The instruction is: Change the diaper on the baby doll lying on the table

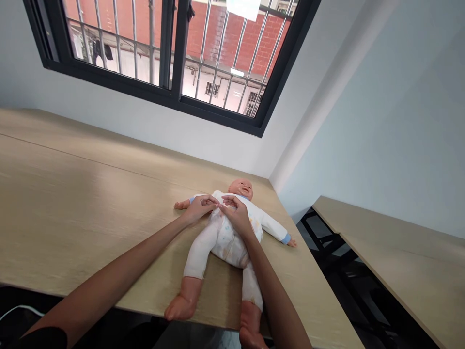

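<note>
A baby doll lies on its back on the wooden table, its head away from me and its feet at the near edge. It wears a white top with blue cuffs, white leggings and a printed diaper around its hips. At the diaper's upper edge, on the doll's hip to the left, my left hand is closed with its fingertips pinched. Close beside it, my right hand bends over the belly, thumb and fingers closed on the same edge. My fingers partly hide what they grip.
The light wooden table runs along the wall under a barred window. To the right, past a gap, stands a second table with a dark metal frame. The doll's feet reach the front edge.
</note>
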`<state>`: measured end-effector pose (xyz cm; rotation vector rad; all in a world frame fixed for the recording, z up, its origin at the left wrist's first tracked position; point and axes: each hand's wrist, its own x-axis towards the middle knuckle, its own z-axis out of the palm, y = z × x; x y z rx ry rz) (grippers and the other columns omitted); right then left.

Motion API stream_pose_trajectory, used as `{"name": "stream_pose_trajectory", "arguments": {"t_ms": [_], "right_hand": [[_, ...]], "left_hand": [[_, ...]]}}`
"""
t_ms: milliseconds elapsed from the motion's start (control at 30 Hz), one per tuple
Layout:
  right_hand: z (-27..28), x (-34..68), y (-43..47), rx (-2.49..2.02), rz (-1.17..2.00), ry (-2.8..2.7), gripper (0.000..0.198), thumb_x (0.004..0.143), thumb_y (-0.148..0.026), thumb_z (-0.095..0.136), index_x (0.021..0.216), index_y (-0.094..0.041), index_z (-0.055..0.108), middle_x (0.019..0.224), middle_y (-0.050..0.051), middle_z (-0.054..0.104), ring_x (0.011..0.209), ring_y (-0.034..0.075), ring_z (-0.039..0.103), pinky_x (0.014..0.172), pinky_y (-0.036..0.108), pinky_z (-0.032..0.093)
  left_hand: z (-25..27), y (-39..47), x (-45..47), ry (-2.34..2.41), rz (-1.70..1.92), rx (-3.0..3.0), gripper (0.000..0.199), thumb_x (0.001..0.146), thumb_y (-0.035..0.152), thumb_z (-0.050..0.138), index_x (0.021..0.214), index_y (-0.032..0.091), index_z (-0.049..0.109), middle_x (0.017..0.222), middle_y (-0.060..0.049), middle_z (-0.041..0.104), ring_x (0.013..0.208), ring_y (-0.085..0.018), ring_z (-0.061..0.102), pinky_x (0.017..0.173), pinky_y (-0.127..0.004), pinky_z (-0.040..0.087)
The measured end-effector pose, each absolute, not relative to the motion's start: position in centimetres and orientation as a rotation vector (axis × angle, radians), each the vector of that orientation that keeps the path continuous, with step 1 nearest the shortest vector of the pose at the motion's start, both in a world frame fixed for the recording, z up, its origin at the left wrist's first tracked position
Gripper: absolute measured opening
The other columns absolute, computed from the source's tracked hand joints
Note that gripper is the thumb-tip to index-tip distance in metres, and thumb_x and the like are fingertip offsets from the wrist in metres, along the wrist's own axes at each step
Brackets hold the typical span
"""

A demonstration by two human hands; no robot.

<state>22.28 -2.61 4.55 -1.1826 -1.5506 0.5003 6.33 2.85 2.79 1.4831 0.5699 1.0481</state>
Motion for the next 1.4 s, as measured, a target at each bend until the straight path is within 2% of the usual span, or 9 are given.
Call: {"name": "stream_pose_trajectory", "arguments": {"t_ms": [167,433,700,800,967,1267,1400], "right_hand": [[4.38,22.34,-2.55,-1.182,0.517,-1.538,0.034,0.074,-0.038,0.068,0.101,-0.018,0.063,0.092,0.006,0.065,0.087,0.018,0.06,0.083,0.031,0.047],[4.44,22.22,-2.77,-1.159,0.541,-1.56,0.032,0.075,-0.041,0.068,0.096,-0.018,0.061,0.077,0.002,0.063,0.077,0.016,0.059,0.076,0.028,0.047],[4.61,22.2,-2.96,-1.161,0.519,-1.629,0.023,0.076,-0.038,0.067,0.088,-0.019,0.061,0.075,0.0,0.064,0.074,0.016,0.061,0.073,0.027,0.045],[4.73,22.2,-3.08,-1.183,0.522,-1.616,0.025,0.075,-0.037,0.068,0.092,-0.02,0.062,0.073,-0.001,0.064,0.073,0.016,0.062,0.075,0.027,0.045],[4.77,22.16,-3.08,-1.188,0.608,-1.515,0.044,0.072,-0.036,0.071,0.11,-0.018,0.056,0.075,0.0,0.065,0.072,0.016,0.062,0.073,0.028,0.047],[4.4,22.17,-2.69,-1.165,0.669,-1.468,0.044,0.07,-0.035,0.072,0.107,-0.018,0.057,0.083,0.003,0.065,0.076,0.016,0.062,0.07,0.028,0.05],[4.47,22.11,-2.76,-1.166,0.661,-1.464,0.04,0.072,-0.035,0.069,0.107,-0.018,0.057,0.085,0.004,0.066,0.076,0.016,0.063,0.072,0.029,0.05]], "left_hand": [[2.95,2.63,6.38,0.55,1.047,1.465,0.026,0.066,0.037,0.073,0.078,0.015,0.067,0.069,0.0,0.062,0.066,-0.013,0.054,0.062,-0.023,0.039],[3.19,2.44,6.48,0.543,1.054,1.526,0.036,0.067,0.046,0.073,0.083,0.015,0.067,0.075,-0.003,0.064,0.069,-0.014,0.053,0.062,-0.024,0.039],[2.7,2.9,6.48,0.492,1.064,1.573,0.028,0.071,0.043,0.071,0.077,0.016,0.066,0.073,-0.002,0.062,0.072,-0.015,0.053,0.065,-0.024,0.039],[2.72,2.87,6.5,0.503,1.059,1.567,0.03,0.07,0.043,0.071,0.078,0.015,0.066,0.071,-0.001,0.061,0.07,-0.014,0.052,0.063,-0.023,0.038],[2.94,2.66,6.48,0.556,1.036,1.46,0.033,0.064,0.043,0.077,0.077,0.014,0.066,0.066,0.001,0.059,0.063,-0.012,0.048,0.058,-0.022,0.035],[2.65,2.89,6.42,0.551,1.019,1.36,0.042,0.058,0.043,0.081,0.083,0.014,0.065,0.07,0.0,0.062,0.063,-0.011,0.052,0.061,-0.023,0.039],[2.6,2.91,6.45,0.539,1.026,1.321,0.041,0.058,0.042,0.082,0.084,0.014,0.066,0.07,0.001,0.063,0.063,-0.01,0.052,0.061,-0.022,0.039]]}}
